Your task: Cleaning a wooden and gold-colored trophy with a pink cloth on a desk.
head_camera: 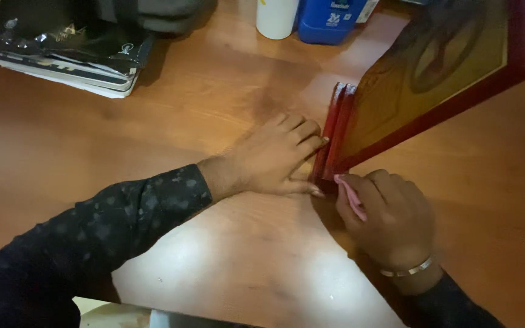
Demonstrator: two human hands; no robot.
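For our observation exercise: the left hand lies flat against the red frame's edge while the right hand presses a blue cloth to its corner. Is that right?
Not quite. In the head view the cloth is pink, not blue. The rest holds: the left hand lies flat against the red frame, and the right hand presses the cloth to its corner.

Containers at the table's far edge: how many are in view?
2. A white bottle stands at the top centre, and a blue container sits just right of it. Both are cut off by the frame, so more may be hidden beyond.

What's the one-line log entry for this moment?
left hand: flat against red frame edge | right hand: pink cloth at frame corner | frame: upright on wooden table
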